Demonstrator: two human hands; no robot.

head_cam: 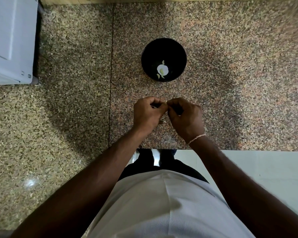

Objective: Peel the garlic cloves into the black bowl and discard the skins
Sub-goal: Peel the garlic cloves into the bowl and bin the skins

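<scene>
Far left: white box-shaped appliance on the speckled granite counter, at the counter's left edge.
Left hand: left hand raised over the counter, fingers curled inward, tips meeting those of the other hand.
Garlic clove: small pale piece pinched between both hands; mostly hidden, skin state cannot be told.
Right hand: right hand fingers curled onto the same piece; thin pale thread band on the wrist.
Bowl: round black bowl beyond the hands, apart from them, holding pale peeled garlic pieces.
</scene>
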